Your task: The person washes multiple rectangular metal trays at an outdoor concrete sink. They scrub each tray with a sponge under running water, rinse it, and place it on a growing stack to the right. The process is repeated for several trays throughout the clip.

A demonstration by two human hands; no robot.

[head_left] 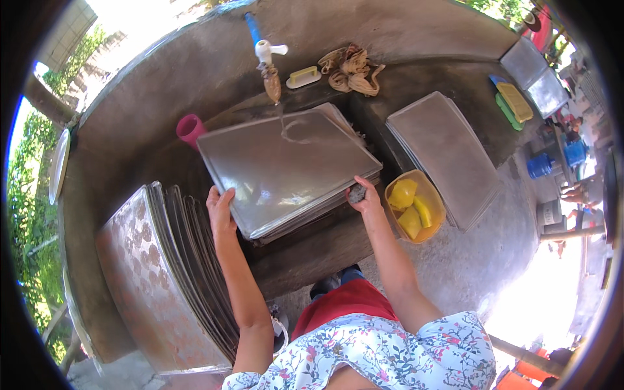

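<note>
A flat metal baking tray, wet and shiny, lies on top of a stack of similar trays in the concrete sink. My left hand grips its near left edge, thumb on top and fingers around the rim. My right hand is closed on a dark grey scouring pad and rests against the tray's near right corner. From a white tap wrapped in brownish cloth, a thin stream of water runs onto the tray's far part.
Leaning trays crowd the left side. More trays are stacked on the right ledge, beside a yellow tub holding yellow pieces. A pink cup stands at the sink's back left. Brushes and a crumpled cloth lie farther back.
</note>
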